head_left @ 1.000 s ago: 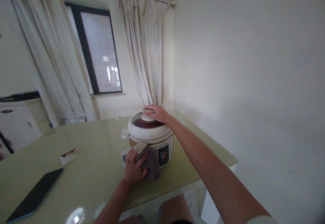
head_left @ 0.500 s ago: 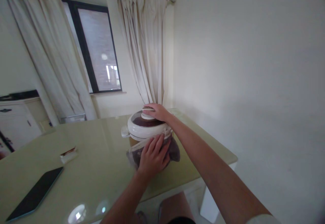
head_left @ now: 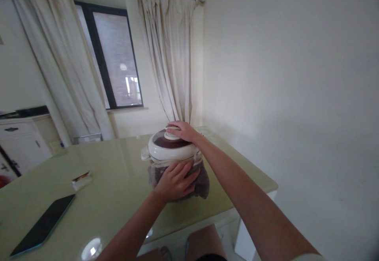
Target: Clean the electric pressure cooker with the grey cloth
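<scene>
Cloth (head_left: 203, 184) and left hand (head_left: 174, 181) swept rightward across the cooker (head_left: 171, 154)

One second ago the cloth sat bunched at the cooker's front left; now it spreads over most of the front, hiding the panel that showed then. Crumpled, soft and grey-brown, it lies flattened beneath the left grip — fingers fanned wide, though I cannot tell whether they pinch any of it. The right hand (head_left: 185, 130) has its grip closed on the lid knob (head_left: 171, 136).

Round, white and glossy, the cooker stands on the desk (head_left: 118, 186) near its right side, lid (head_left: 160, 141) in place; what is inside cannot be seen through the dark centre. Smooth pale green, the desk also carries a flat black tablet (head_left: 44, 223) and a small whitish packet (head_left: 82, 180).
</scene>
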Tool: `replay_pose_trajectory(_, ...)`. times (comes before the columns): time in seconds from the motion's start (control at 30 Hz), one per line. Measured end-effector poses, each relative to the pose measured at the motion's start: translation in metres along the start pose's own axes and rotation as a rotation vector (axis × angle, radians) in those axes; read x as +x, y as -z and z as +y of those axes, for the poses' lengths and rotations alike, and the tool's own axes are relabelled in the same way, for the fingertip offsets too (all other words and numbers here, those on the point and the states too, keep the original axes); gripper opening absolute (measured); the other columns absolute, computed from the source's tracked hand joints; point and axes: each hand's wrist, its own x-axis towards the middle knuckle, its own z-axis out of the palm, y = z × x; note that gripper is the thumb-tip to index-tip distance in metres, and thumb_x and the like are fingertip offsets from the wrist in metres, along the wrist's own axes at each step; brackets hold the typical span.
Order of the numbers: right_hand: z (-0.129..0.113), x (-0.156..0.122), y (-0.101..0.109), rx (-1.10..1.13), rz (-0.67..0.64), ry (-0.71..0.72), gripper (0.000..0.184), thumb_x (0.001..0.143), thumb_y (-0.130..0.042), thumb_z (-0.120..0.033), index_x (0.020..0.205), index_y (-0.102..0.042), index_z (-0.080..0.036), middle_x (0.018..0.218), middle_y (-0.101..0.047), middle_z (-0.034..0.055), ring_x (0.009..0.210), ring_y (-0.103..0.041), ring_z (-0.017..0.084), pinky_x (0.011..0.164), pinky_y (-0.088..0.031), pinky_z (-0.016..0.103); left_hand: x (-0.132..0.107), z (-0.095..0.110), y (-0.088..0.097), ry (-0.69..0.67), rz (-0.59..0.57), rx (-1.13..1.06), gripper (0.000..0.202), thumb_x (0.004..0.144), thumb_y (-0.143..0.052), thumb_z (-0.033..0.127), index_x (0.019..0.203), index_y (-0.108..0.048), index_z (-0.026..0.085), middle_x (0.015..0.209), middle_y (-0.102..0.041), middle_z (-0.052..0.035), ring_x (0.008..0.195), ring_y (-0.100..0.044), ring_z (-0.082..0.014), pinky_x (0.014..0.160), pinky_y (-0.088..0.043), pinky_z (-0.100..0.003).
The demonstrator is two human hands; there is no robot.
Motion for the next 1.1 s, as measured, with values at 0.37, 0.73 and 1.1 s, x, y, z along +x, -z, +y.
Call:
replay_pose_trajectory(0.37, -0.001, 0.002, 0.002, 0.212, 0.007, -0.002, 0.058, 0.1, -0.055, -0.071, 0.112, -0.081, -0.02, 0.117, -0.081, 0.0058, 0.115, -0.072, 0.024, 0.105, -0.05, 0.033, -0.013, -0.064, 0.03, 0.115, 0.081, 0.037, 0.037, 0.103, -0.059, 0.049, 0.13, -0.074, 0.027, 0.094, -0.065, -0.0084, 0.088, -0.062, -0.0234, 0.083, -0.052, -0.035)
replay_pose_trajectory(0.73, 0.01, 0.011, 0.002, 0.376, 0.101, -0.105, 0.078, 0.093, -0.048, -0.087, 0.109, -0.081, -0.018, 0.12, -0.079, 0.0099, 0.121, -0.071, 0.027, 0.111, -0.05, 0.039, 0.054, -0.107, 0.051, 0.761, -0.327, 0.19, 0.045, 0.105, -0.045, 0.044, 0.107, -0.083, 0.021, 0.135, -0.058, -0.0187, 0.125, -0.051, -0.0396, 0.102, -0.048, -0.057)
replay_pose_trajectory(1.1, 0.016, 0.011, 0.004, 0.43, 0.003, -0.115, 0.077, 0.091, -0.054, -0.086, 0.106, -0.082, -0.017, 0.112, -0.081, 0.0105, 0.109, -0.073, 0.026, 0.105, -0.051, 0.038, 0.053, -0.002, 0.016, 0.183, -0.116, 0.07, 0.057, 0.104, -0.05, 0.039, 0.151, -0.058, 0.008, 0.142, -0.067, -0.0181, 0.128, -0.059, -0.032, 0.117, -0.042, -0.047)
